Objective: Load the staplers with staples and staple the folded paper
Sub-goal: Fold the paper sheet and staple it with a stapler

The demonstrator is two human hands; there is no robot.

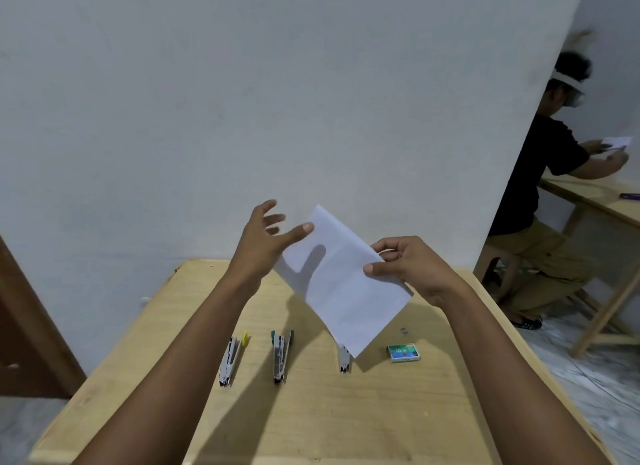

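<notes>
Three staplers in a row on the wooden table (346, 412): leftmost a yellow-tipped stapler (230, 360), hinged open. Left hand (263, 243) raised, fingers spread, thumb at the upper edge of the folded paper (339, 281). Green-tipped stapler (281, 357) below, also open. Paper in mid-air, hiding most of the third stapler (344, 359). Right hand (408, 267) pinching its right edge. Staple box (403, 353) and loose staples (404, 330) beyond. Probably paper prep; loading seemingly not yet done. Next: lay the sheet down, take staples.
</notes>
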